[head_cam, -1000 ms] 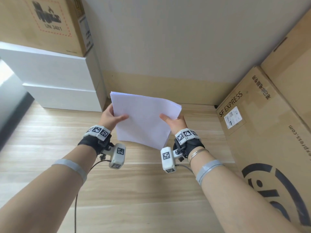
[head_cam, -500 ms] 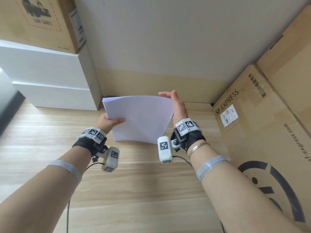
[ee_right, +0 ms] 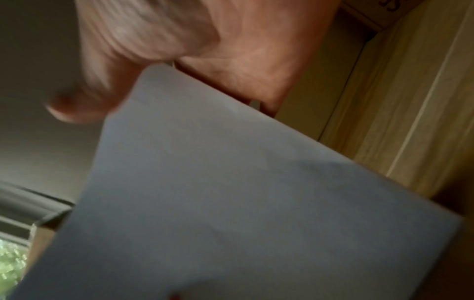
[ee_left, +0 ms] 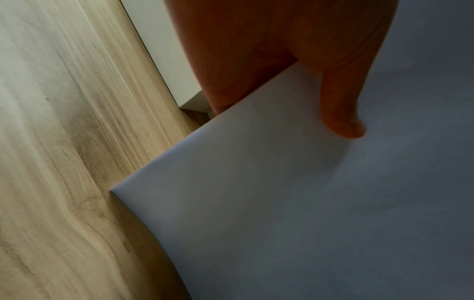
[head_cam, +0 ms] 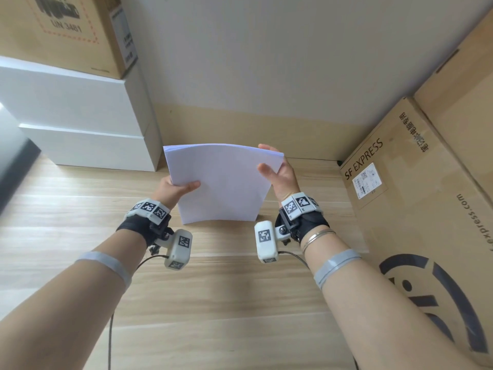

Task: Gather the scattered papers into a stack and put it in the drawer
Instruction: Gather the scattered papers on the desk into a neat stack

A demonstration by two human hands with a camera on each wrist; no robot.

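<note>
Pale wood-grain plank floor (head_cam: 213, 303) runs under everything. Large brown cardboard carton printed SF EXPRESS (head_cam: 416, 209) lies on the floor, right of the paper stack. White drawer cabinet with two flat fronts (head_cam: 80, 124) stands left of the paper stack against the wall, a brown cardboard box marked UN 3481 (head_cam: 66, 30) sitting on top of it; both drawer fronts look closed.

Stack of plain white paper sheets (head_cam: 221, 182) is held upright in mid-air between both hands, edges roughly squared, bottom edge just above the floor or touching it, can't tell.

Left hand (head_cam: 173, 189) grips the stack's left edge, thumb across the front, fingers behind. Right hand (head_cam: 280, 174) is at the stack's right edge, thumb on the front face, fingers reaching up behind the top corner; palm mostly flat along the edge.
</note>
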